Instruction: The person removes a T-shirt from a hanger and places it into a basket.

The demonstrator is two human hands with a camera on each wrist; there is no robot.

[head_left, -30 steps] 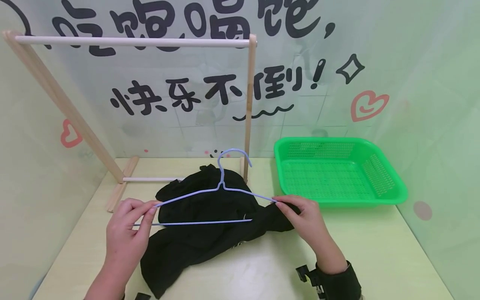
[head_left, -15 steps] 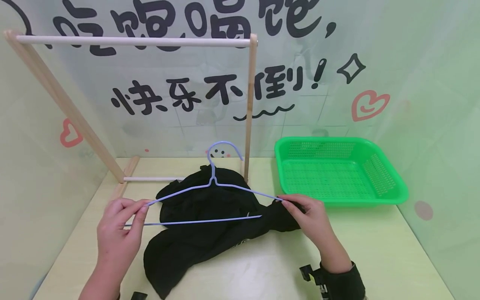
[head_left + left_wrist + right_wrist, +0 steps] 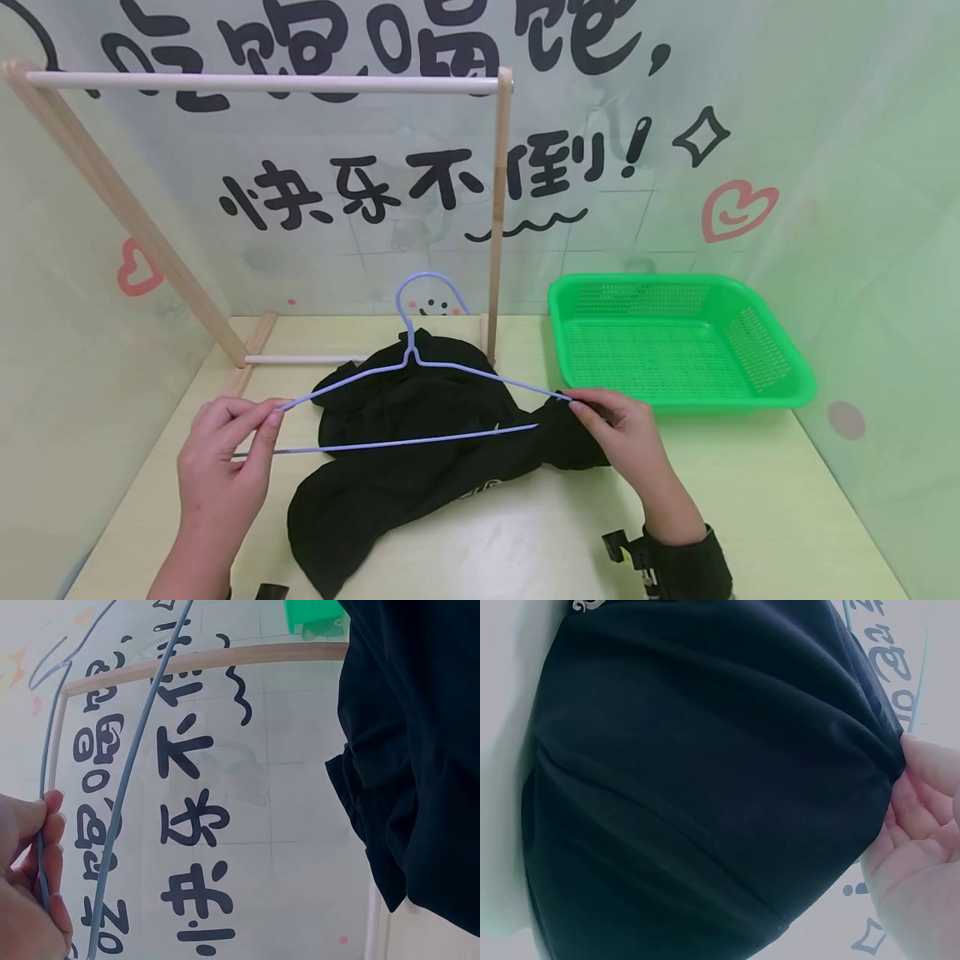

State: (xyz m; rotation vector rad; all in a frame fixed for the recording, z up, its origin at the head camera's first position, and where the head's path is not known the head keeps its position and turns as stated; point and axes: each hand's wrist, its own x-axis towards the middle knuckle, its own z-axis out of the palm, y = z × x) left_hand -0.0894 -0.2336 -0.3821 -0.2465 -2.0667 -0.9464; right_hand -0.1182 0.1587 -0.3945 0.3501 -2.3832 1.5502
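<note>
A thin lilac clothes hanger (image 3: 457, 364), hook upward, is held between both hands over a black garment (image 3: 435, 408). My left hand (image 3: 228, 450) pinches the hanger's left arm between thumb and fingers. At the other end my right hand (image 3: 618, 429) pinches cloth together with the hanger's right arm. The hanger's lower bar disappears behind black fabric on the right. In the right wrist view the cloth (image 3: 705, 750) hangs in folds from the fingertips (image 3: 911, 754). The left wrist view shows the hanger wire (image 3: 43, 825) across the fingers.
A wooden rack (image 3: 500, 208) with a white top rod (image 3: 262, 82) stands behind the garment. At the back right sits a green mesh basket (image 3: 795, 387). Printed curtains enclose the pale table (image 3: 750, 500).
The hanger has shifted left, its hook rising. My left hand has moved left with it, while my right hand has edged right with the cloth. More cloth covers the lower bar's right side.
</note>
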